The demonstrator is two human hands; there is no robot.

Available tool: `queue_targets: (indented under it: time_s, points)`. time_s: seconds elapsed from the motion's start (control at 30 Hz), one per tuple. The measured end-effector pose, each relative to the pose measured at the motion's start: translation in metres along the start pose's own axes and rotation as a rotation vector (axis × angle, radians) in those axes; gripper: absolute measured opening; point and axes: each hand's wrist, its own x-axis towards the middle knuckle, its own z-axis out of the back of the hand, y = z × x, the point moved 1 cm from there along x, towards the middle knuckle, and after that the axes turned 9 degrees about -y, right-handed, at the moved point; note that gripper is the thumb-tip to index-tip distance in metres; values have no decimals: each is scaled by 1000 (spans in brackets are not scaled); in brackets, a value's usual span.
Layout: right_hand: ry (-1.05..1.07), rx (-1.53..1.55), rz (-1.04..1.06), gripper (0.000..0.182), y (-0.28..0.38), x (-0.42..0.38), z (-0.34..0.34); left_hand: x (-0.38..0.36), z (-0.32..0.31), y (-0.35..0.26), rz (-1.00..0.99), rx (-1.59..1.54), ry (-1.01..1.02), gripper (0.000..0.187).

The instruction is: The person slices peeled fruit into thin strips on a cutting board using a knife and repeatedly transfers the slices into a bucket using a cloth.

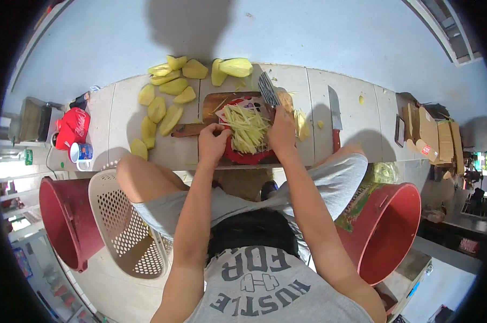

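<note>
Pale green shredded strips (246,127) are heaped on a red patterned plate (249,158), which rests on a wooden cutting board (214,101). My left hand (213,143) is closed, its thumb and fingers pinched at the plate's left rim. At the plate's right side, my right hand (281,132) is wrapped around the lower end of a slotted metal shredder (267,89), which points up and away. The board's handle (185,130) sticks out to the left. Peeled yellow-green fruit pieces (157,109) lie in a group left of the board, with more (236,67) behind it.
A knife (335,116) with a red handle lies on the tiled ledge (372,116) at right. More pale pieces (301,125) sit beside my right hand. A blue mug (81,153) and red cap (73,128) stand left. Below are red bins (71,215) and a white basket (122,215).
</note>
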Motion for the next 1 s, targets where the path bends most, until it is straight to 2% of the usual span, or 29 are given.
queue_targets:
  time_s: [0.03,0.1,0.13,0.2,0.3,0.4,0.53,0.67,0.8,0.87,0.9,0.93,1.0]
  points:
    - [-3,-3,-5,30,-3,1,0,0,-1,1,-2,-1,6,23]
    - [-85,63,9,40,-4,4,2,1,-5,6,264,-379,72,9]
    - [-87,62,9,40,-4,5,4,1,-7,8,263,-380,73,9]
    - [-140,188,29,45,-1,5,12,-1,-10,7,327,-802,108,3]
    - [-51,235,-62,44,8,9,28,-4,-9,-4,383,-908,119,4]
    - [-42,208,-31,34,19,13,45,-4,-5,-15,395,-953,147,6]
    - [-99,152,-25,36,17,25,76,-7,-3,-42,350,-1014,196,6]
    - [-235,111,34,26,6,32,159,-32,-25,-120,347,-1134,380,6]
    - [-449,25,-45,35,-31,10,267,-72,-83,-185,355,-1264,579,11]
    - [-544,-103,-122,30,-48,-18,326,-108,-120,-220,428,-1231,617,10]
    - [-561,-160,-228,31,-60,-34,353,-127,-136,-236,406,-1214,767,9]
    - [-576,-215,-335,33,-74,-52,376,-153,-153,-252,431,-1249,810,8]
    - [-694,-282,-415,37,-107,-87,409,-200,-185,-273,392,-1094,940,11]
